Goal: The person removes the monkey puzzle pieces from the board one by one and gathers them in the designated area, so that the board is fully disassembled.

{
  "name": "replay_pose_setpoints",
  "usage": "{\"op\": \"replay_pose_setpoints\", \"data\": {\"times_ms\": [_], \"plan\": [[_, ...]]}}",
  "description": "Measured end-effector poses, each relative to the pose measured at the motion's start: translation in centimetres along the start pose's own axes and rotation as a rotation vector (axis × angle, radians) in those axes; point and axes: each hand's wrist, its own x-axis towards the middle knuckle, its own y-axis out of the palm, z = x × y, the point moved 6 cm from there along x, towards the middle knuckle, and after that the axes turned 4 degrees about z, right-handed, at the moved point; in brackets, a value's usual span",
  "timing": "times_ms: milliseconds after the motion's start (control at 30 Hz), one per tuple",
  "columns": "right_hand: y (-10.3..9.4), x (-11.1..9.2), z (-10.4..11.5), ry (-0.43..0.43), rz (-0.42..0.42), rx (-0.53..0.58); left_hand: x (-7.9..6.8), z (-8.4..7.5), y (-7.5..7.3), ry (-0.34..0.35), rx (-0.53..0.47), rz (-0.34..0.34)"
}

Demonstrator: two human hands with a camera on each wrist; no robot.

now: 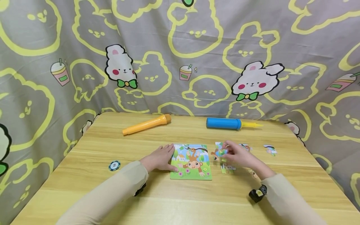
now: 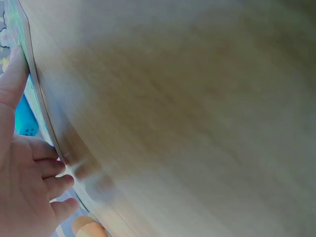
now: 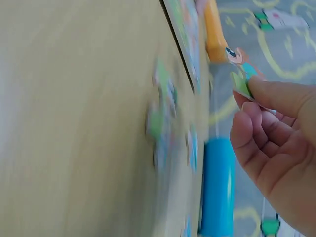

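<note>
A square jigsaw puzzle board [image 1: 191,175] with a monkey picture lies at mid-table. Along its left edge rests my left hand [image 1: 159,158], thumb laid on the board's face and fingers stretched toward its upper left corner; the left wrist view shows the thumb [image 2: 16,74] on top of the board. Between thumb and fingertips, my right hand [image 1: 239,156] pinches a jigsaw piece [image 3: 242,79] with part of a monkey face, raised above the table to the right of the board. Loose pieces lie under and around this hand, among them a green-edged piece [image 1: 227,169]; the hand partly hides several.
One loose piece [image 1: 270,150] lies farther right. Behind the board are an orange tapered tube [image 1: 146,125] and a blue hand pump [image 1: 223,123] with a yellow nozzle. A poker chip [image 1: 114,165] lies left of my left hand. A patterned curtain [image 1: 157,93] hangs behind the table.
</note>
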Motion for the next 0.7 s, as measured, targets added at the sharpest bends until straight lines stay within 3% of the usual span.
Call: {"op": "replay_pose_setpoints", "data": {"times_ms": [333, 500, 700], "plan": [[-5.9, -6.5, -3.6, 0.110, -0.178, -0.010, 0.0, 0.0, -0.1, 0.000, -0.001, -0.003], [-8.0, -9.7, -6.3, 0.182, -0.216, 0.025, 0.0, 0.0, 0.0, -0.007, -0.004, 0.005], [-9.3, -13.0, -10.2, 0.327, -0.197, 0.018, 0.1, 0.1, 0.1, -0.016, -0.003, 0.006]]}}
